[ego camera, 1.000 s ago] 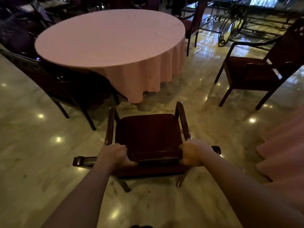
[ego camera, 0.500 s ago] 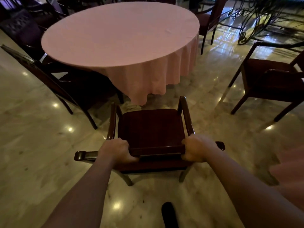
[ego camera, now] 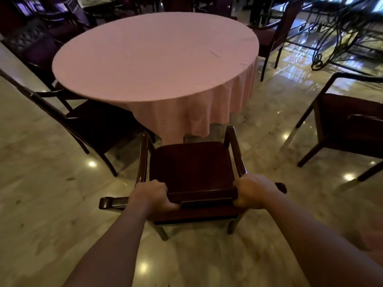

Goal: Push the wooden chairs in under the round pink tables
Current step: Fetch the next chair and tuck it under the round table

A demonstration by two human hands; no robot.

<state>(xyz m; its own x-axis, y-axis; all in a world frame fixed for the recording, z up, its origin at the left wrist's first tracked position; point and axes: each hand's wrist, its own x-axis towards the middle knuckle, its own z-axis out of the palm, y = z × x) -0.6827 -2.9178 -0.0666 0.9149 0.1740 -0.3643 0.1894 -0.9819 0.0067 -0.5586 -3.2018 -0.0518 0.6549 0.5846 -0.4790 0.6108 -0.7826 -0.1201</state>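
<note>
A dark wooden armchair [ego camera: 190,164] stands in front of me, its seat facing the round table with the pink cloth [ego camera: 157,59]. My left hand [ego camera: 152,195] grips the top rail of the chair's back on the left side. My right hand [ego camera: 251,191] grips the same rail on the right. The front edge of the seat sits just short of the hanging pink cloth, and the armrest tips almost reach it.
Another wooden chair [ego camera: 87,117] stands at the table's left, partly under the cloth. A third chair [ego camera: 348,125] stands apart on the right. A further chair [ego camera: 273,34] is behind the table, beside a black wrought-iron stand [ego camera: 331,38]. The marble floor [ego camera: 41,193] is glossy.
The chair has moved forward toward the pink table with both hands still gripping its back rail. The table now sits closer and more central in view.
</note>
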